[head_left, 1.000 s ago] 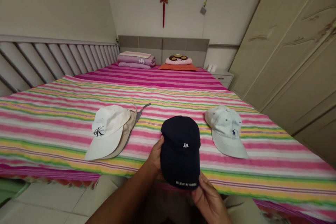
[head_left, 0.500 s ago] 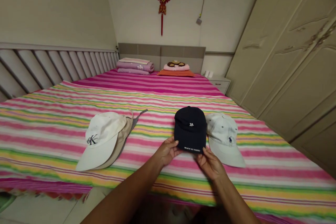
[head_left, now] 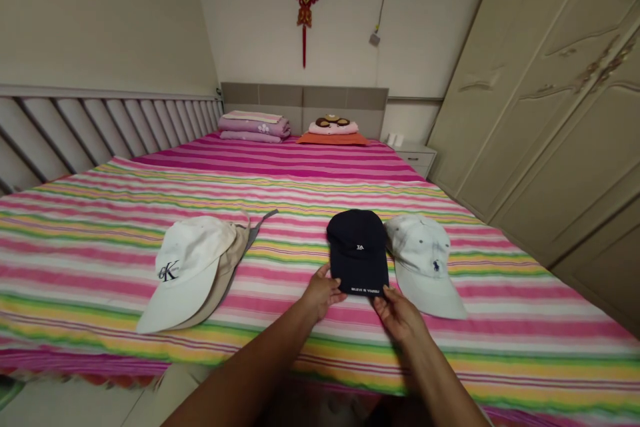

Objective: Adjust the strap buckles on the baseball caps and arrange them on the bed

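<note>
A dark navy baseball cap [head_left: 358, 253] with small white lettering on its crown and brim is held by both hands at the brim's front corners. My left hand [head_left: 324, 292] pinches the left corner, thumb on top. On the right corner, my right hand [head_left: 397, 313] grips in the same way. Close against the navy cap's right side rests a white cap [head_left: 423, 267] with a small dark emblem. Farther left, a white cap with dark letters [head_left: 190, 273] overlaps a beige cap [head_left: 227, 273], and a grey strap sticks out behind them.
The caps are on a bed with a striped cover [head_left: 280, 333]. Folded purple bedding [head_left: 253, 128] and a pink and orange stack [head_left: 333, 135] sit by the headboard [head_left: 345, 99]. A railing [head_left: 125, 123] runs along the left; a wardrobe [head_left: 540, 120] and nightstand [head_left: 417, 159] stand right.
The navy cap has come down and its crown lies flatter, beside the white cap. Both hands still grip its brim. The view has shifted slightly.
</note>
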Available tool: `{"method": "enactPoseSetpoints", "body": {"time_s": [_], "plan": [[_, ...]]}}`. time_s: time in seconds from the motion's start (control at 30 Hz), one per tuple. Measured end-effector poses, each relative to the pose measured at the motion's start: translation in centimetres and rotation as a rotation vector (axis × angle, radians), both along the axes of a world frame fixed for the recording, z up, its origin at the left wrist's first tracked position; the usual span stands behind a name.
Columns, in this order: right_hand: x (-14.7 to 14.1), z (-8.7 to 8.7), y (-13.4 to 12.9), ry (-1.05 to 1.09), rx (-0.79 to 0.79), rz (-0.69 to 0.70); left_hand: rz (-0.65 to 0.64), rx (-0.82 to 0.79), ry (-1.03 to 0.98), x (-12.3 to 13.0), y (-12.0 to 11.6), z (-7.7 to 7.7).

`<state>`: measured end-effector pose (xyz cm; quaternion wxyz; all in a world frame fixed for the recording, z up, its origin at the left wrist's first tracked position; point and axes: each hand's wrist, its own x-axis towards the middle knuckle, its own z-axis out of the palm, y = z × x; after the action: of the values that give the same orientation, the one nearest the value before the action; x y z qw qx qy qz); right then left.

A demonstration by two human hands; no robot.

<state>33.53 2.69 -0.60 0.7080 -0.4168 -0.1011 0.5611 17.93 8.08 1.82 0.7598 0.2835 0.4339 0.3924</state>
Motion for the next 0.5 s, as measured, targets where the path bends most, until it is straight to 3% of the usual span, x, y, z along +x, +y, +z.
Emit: {"method": "enactPoseSetpoints", "body": {"time_s": [0.23,0.5], "plan": [[-0.7,0.4,-1.7,-0.046,-0.079,-0.056,-0.029,0.064,0.066,0.0,-1.4,0.5],[-1.5,0.9,-3.2,-0.242,-0.134,-0.063,-0.101,0.101,0.172,-0.2,-1.9,0.2]]}}
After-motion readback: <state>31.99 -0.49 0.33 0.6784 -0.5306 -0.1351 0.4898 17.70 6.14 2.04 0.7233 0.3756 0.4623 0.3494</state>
